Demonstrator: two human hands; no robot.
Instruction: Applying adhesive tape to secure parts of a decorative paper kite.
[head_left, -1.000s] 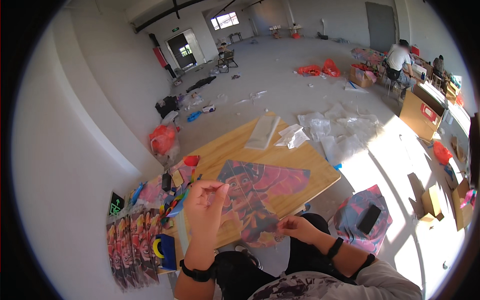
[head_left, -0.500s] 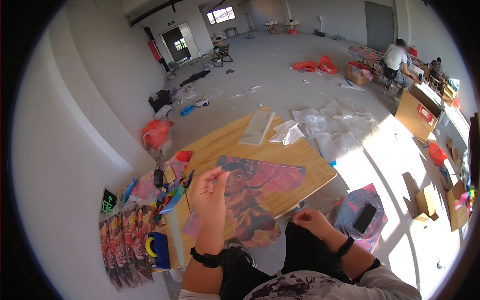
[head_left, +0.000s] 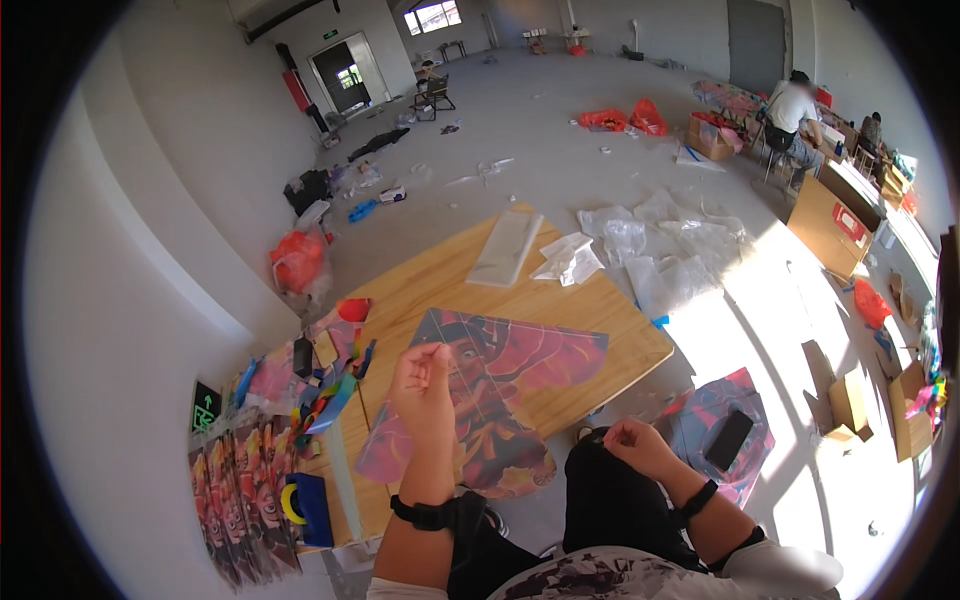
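Observation:
A colourful printed kite (head_left: 530,365) with thin straight rods lies across the wooden table (head_left: 415,275), its lower part hanging past the near edge. Above its left side is my left hand (head_left: 424,390), raised with thumb and fingertips pinched together; anything between them is too small to make out. My right hand (head_left: 640,448) hovers by my right knee, off the table's near edge, its fingers curled in. Whatever it may hold cannot be made out. A blue tape dispenser (head_left: 316,512) with a yellow roll stands at the table's left corner.
Rainbow ribbons (head_left: 335,405) and several stacked printed kites (head_left: 240,490) are at left. A clear plastic sleeve (head_left: 505,250) and crumpled film (head_left: 568,260) lie at the table's far side. A black phone (head_left: 729,440) rests on printed sheets at right. Another person sits far right.
My left hand has shifted slightly right and down over the kite, its fingers more closed. My right hand has lifted a little to the right, its fingers more curled. The view has tilted slightly.

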